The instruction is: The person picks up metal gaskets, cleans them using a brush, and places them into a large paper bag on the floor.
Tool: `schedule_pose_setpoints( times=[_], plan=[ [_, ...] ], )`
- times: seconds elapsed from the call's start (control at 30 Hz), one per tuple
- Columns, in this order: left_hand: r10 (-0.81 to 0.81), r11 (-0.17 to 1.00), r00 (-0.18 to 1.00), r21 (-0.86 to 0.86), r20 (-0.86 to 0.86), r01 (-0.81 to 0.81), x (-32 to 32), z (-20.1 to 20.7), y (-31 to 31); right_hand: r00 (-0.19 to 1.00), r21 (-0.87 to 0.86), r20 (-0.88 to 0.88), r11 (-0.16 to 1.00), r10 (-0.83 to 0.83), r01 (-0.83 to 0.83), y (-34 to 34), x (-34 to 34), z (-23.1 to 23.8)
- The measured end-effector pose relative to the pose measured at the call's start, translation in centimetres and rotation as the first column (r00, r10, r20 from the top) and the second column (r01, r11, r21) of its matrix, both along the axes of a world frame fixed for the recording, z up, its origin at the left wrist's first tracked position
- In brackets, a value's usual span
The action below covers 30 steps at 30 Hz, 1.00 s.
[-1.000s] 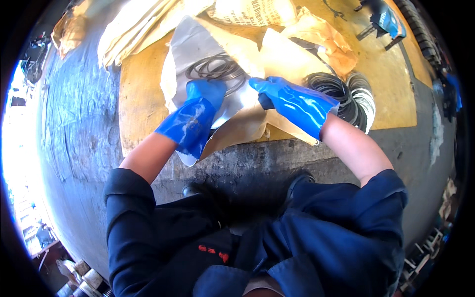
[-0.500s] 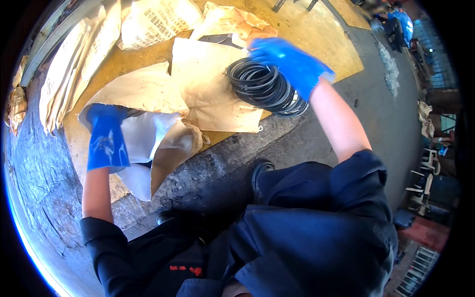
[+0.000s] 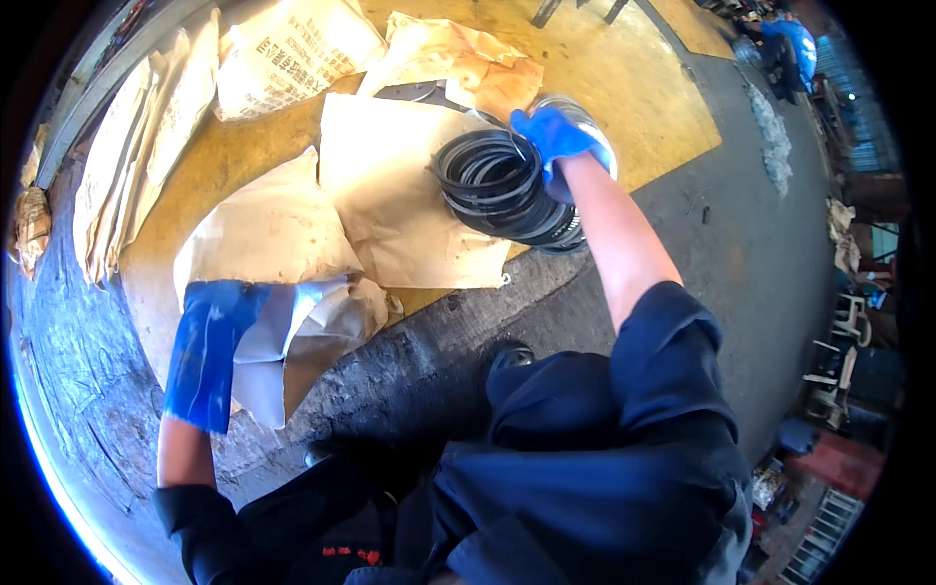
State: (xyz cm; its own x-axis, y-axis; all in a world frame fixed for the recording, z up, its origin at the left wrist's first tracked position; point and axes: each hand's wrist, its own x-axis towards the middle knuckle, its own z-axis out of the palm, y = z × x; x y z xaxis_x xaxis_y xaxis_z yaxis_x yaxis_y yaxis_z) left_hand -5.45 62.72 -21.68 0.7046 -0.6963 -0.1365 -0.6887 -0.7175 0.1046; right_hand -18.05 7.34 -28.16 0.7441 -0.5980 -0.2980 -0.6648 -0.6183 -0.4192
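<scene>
My left hand (image 3: 216,341), in a long blue glove, reaches into the mouth of a brown paper sack (image 3: 268,229) with a pale lining. The sack's upper layer hides its fingers. To the right, a pile of thin dark metal rings (image 3: 487,185) lies partly on a flat sheet of brown paper (image 3: 375,175). My gloved right hand (image 3: 554,136) is closed at the pile's far right side, around a bundle of shiny rings (image 3: 590,127) that stands tilted beside the dark ones. Its fingertips are partly hidden.
Folded paper sacks (image 3: 146,156) lean at the left, and a printed sack (image 3: 297,54) and crumpled brown paper (image 3: 458,58) lie at the back. The yellowish board (image 3: 653,117) ends at the dark floor. Another person (image 3: 788,49) is at the far right.
My right hand has come down and left onto the rings and closed; a shiny bundle now shows around it. My left glove appears nearer, with the sack's upper layer now lower over it.
</scene>
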Motion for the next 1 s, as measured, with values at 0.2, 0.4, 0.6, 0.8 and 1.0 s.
schedule_pose_setpoints(
  times=[0.2,0.4,0.6,0.8,1.0],
  plan=[
    [0.17,0.985,0.963,0.039,-0.21,-0.166,-2.9,4.9,-1.8,0.998,0.067,-0.013,0.996,-0.053,0.054,0.1,4.8,-3.6],
    [0.268,0.933,0.912,-0.151,-0.312,-0.326,-3.3,6.4,-1.8,0.859,0.533,0.338,0.83,-0.385,0.162,-4.9,0.3,-10.9],
    [0.16,0.896,0.924,-0.341,-0.347,-0.284,-4.0,8.1,-1.5,0.723,0.77,0.422,0.637,-0.547,0.033,3.2,-4.6,2.7],
    [-0.076,0.909,0.963,-0.416,-0.257,-0.039,-4.8,11.1,-4.8,0.567,0.868,0.339,0.483,-0.751,0.121,4.3,-11.8,5.4],
    [-0.214,0.81,0.956,-0.583,-0.201,0.059,-6.0,10.8,-5.9,0.221,0.984,0.079,0.041,-0.972,-0.171,6.0,-18.3,3.3]
  ],
)
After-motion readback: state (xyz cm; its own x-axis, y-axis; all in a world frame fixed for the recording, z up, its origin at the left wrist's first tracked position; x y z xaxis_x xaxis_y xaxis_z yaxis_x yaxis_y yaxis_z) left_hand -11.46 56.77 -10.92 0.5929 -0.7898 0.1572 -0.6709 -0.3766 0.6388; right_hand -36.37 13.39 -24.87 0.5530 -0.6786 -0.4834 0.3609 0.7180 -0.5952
